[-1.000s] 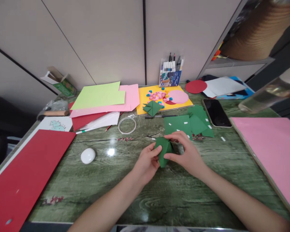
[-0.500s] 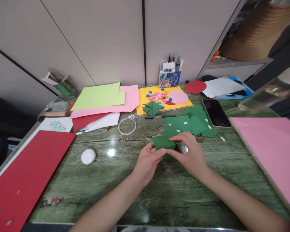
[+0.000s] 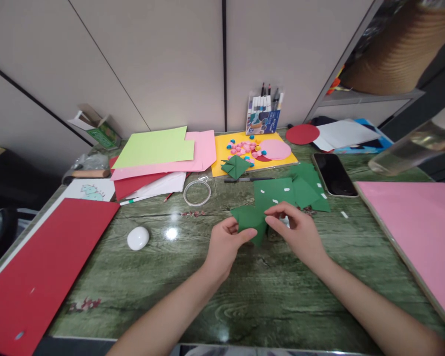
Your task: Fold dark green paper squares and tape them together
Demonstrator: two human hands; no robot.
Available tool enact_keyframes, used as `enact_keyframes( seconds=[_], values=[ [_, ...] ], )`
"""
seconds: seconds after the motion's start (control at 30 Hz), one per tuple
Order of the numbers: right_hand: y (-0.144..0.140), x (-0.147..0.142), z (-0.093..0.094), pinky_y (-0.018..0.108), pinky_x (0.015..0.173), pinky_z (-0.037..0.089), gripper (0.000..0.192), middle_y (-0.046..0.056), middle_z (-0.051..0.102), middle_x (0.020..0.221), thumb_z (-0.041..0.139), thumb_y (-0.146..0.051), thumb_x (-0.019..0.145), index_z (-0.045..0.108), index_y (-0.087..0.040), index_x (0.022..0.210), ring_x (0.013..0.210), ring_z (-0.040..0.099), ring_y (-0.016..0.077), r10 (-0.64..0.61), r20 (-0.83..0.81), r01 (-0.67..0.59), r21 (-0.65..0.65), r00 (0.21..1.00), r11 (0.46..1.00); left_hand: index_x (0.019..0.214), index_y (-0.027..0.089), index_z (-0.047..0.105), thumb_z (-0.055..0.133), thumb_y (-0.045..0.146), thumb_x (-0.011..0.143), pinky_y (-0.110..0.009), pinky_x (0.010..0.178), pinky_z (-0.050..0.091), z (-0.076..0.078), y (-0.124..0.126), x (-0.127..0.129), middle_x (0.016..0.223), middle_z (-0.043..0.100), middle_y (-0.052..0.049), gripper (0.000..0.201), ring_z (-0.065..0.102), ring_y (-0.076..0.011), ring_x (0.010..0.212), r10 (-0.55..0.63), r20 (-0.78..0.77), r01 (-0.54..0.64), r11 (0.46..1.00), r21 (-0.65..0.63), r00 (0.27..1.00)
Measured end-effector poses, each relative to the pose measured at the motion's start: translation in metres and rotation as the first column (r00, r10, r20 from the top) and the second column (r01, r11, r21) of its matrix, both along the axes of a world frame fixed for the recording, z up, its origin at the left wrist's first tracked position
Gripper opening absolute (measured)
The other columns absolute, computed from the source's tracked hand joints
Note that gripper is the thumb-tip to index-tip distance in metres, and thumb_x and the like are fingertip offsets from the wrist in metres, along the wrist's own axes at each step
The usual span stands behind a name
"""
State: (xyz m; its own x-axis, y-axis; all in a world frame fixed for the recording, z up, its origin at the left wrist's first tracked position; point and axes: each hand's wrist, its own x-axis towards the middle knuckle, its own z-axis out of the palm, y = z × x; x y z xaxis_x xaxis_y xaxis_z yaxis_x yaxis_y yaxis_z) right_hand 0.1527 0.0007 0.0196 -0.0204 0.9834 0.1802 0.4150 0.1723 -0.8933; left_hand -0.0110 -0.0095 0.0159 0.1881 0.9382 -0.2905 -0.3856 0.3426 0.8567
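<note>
A piece of green paper (image 3: 250, 221) is held just above the table, in front of me. My left hand (image 3: 224, 247) grips its left side, thumb on top and fingers underneath. At its right edge, the thumb and index finger of my right hand (image 3: 302, 232) pinch the paper. Right behind it lie flat green sheets (image 3: 304, 192) with small white strips on them. A folded green paper shape (image 3: 236, 167) rests farther back, on the edge of a yellow sheet (image 3: 219, 148).
Left of my hands are a white rounded object (image 3: 138, 238), a ring-shaped roll (image 3: 197, 193) and a red sheet (image 3: 59, 262). Coloured papers (image 3: 154, 147) and a marker pack (image 3: 263, 114) stand along the back. A phone (image 3: 333, 174), a bottle (image 3: 411, 143) and a pink pad (image 3: 415, 217) are at right.
The green paper between my hands has turned and shows more of its surface. My right hand has shifted slightly right, its fingertips now at the paper's right edge.
</note>
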Motion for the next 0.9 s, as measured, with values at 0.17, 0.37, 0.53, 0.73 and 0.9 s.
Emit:
enact_keyframes(
  seconds=[0.17,0.37,0.53,0.73,0.9],
  values=[
    [-0.0003,-0.0007,-0.0005,0.028,0.063,0.042,0.013,0.0,0.056,0.073,0.06,-0.036,0.078,0.061,-0.023,0.081,0.069,0.052,0.0146,0.037,-0.045,-0.037,0.003,0.998,0.999,0.087,0.013,0.069,0.074,0.019,0.064,-0.025,0.074,0.046,-0.0018,0.0011,-0.002,0.087,0.071,-0.005,0.024,0.061,-0.0134,0.077,-0.045,0.036,0.044,0.998,0.036,0.998],
    [-0.0035,-0.0024,-0.001,0.027,0.063,0.04,0.013,-0.002,0.053,0.072,0.064,-0.031,0.075,0.057,-0.023,0.082,0.068,0.05,0.0139,0.009,0.078,-0.015,0.084,0.997,0.996,0.091,0.014,0.066,0.072,0.019,0.067,-0.027,0.079,0.046,0.0001,0.001,-0.0026,0.09,0.07,-0.006,0.025,0.062,-0.0153,0.083,-0.017,-0.001,0.017,0.997,0.081,1.0],
    [-0.0055,-0.0053,-0.0021,0.027,0.06,0.04,0.023,-0.002,0.052,0.071,0.07,-0.033,0.069,0.051,-0.022,0.078,0.066,0.049,0.0143,-0.028,0.164,0.012,0.098,0.986,0.995,0.092,0.014,0.065,0.07,0.017,0.068,-0.028,0.082,0.046,-0.0012,0.0006,-0.0017,0.093,0.07,-0.006,0.024,0.062,-0.0167,0.086,-0.022,-0.09,0.034,0.99,0.138,0.996],
    [-0.0061,-0.0038,0.0004,0.028,0.061,0.041,0.018,-0.001,0.055,0.069,0.064,-0.034,0.075,0.053,-0.021,0.07,0.066,0.053,0.0147,-0.034,0.108,0.019,0.136,0.994,0.991,0.096,0.015,0.063,0.068,0.019,0.069,-0.032,0.084,0.046,-0.0029,-0.0014,0.0005,0.096,0.069,-0.008,0.028,0.062,-0.0192,0.089,-0.043,-0.103,0.054,0.993,0.108,0.994],
    [-0.0073,-0.0044,0.0009,0.029,0.06,0.041,0.016,0.0,0.057,0.068,0.062,-0.033,0.077,0.054,-0.022,0.071,0.065,0.053,0.015,-0.041,0.121,0.022,0.157,0.992,0.987,0.092,0.015,0.065,0.07,0.021,0.068,-0.03,0.082,0.046,0.0012,-0.0027,-0.0001,0.091,0.069,-0.005,0.026,0.06,-0.0179,0.087,-0.02,-0.107,0.032,0.994,0.109,0.994]
  ],
)
